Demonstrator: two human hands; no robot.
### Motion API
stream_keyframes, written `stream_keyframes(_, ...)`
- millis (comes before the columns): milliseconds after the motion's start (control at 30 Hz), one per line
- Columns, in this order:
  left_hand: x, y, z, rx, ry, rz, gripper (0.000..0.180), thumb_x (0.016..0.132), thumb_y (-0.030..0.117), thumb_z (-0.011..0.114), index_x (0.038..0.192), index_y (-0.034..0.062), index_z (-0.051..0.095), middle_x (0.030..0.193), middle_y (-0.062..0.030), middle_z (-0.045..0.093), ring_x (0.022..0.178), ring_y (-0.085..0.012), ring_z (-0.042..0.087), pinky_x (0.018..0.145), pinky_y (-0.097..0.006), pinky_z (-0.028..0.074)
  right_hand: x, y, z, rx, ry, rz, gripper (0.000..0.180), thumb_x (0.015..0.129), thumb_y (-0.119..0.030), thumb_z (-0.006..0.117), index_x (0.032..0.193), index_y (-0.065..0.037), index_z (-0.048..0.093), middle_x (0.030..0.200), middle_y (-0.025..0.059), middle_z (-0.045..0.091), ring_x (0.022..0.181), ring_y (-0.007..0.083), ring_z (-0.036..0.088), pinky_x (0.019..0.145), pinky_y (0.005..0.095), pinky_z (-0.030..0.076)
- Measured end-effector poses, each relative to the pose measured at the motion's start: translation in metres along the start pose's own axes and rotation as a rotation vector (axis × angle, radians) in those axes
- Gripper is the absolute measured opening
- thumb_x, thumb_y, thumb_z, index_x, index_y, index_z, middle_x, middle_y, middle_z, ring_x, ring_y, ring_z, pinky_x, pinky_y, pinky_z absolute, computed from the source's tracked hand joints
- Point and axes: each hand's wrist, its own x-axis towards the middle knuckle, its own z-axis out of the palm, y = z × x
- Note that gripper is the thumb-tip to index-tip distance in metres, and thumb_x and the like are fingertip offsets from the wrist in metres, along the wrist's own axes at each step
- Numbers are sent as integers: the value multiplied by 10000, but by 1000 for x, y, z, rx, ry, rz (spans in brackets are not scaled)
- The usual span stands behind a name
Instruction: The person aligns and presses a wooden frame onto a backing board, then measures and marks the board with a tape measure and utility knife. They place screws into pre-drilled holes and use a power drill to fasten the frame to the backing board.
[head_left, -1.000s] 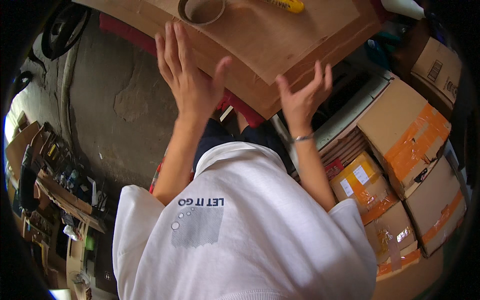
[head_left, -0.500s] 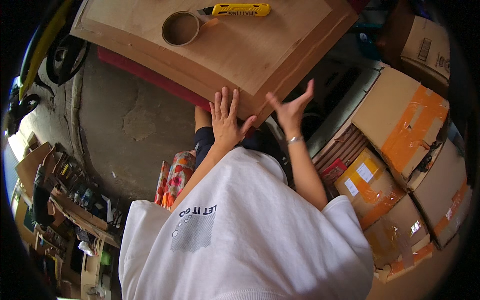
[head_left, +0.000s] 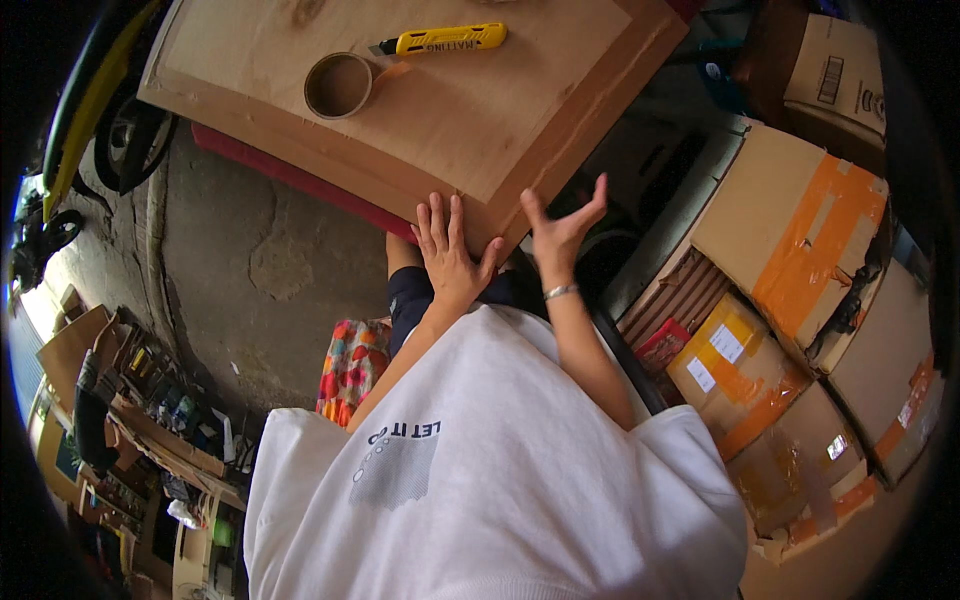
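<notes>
My left hand [head_left: 455,252] lies with its fingers spread on the near corner of a wooden panel [head_left: 455,130]. Brown tape [head_left: 330,145] runs along the panel's edges. My right hand [head_left: 560,238] is held up just right of that corner, its thumb and fingers apart and nothing in it. Whether it touches the panel's side I cannot tell. Farther back on the panel stands a tape roll [head_left: 322,108]. Beside the roll lies a yellow utility knife [head_left: 455,38] with some blade out.
A dark red surface [head_left: 300,173] shows beneath the panel. Several cardboard boxes [head_left: 775,225] with orange tape are stacked at the right. Shelves with clutter [head_left: 170,410] stand at the lower left. A patterned cloth-covered seat [head_left: 355,365] is by my left leg.
The view has shifted slightly, so the panel with the roll and knife appears lower and farther left. My left hand stays flat on the corner; my right hand stays raised and spread.
</notes>
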Motion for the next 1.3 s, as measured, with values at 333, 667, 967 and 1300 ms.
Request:
stream_keyframes(333, -6, -3, 0, 60, -96, 36, 975, 789, 528, 722, 1524, 67, 277, 1589, -213, 186, 1466, -423, 144, 1157, -567, 167, 20, 15, 4, 54, 44, 10, 1280, 651, -519, 871, 1488, 57, 92, 1496, 324, 177, 1375, 430, 242, 1151, 551, 191)
stream_keyframes(667, -13, -13, 10, 103, -105, 42, 1054, 742, 639, 709, 1519, 63, 290, 1593, -184, 190, 1481, -382, 120, 1162, -562, 135, 273, 20, -27, -43, 381, 1, 1374, 567, -638, 863, 1487, 36, 97, 1425, 333, 240, 1355, 459, 251, 1106, 579, 262)
stream_keyframes(967, -11, -14, 6, 134, -110, 57, 1017, 771, 591, 708, 1506, 20, 297, 1575, -233, 202, 1464, -435, 135, 1156, -559, 169, 345, 0, -36, 38, 282, 55, 1314, 600, -655, 834, 1476, 9, 115, 1430, 330, 233, 1324, 454, 319, 1065, 555, 366)
stream_keyframes(1300, -16, -16, 14, 123, -69, 25, 980, 789, 616, 666, 1509, 53, 315, 1586, -187, 213, 1481, -365, 123, 1163, -546, 106, 293, 5, -28, 293, 224, 149, 1223, 673, -493, 866, 1469, 50, 113, 1476, 300, 174, 1395, 420, 221, 1153, 527, 255)
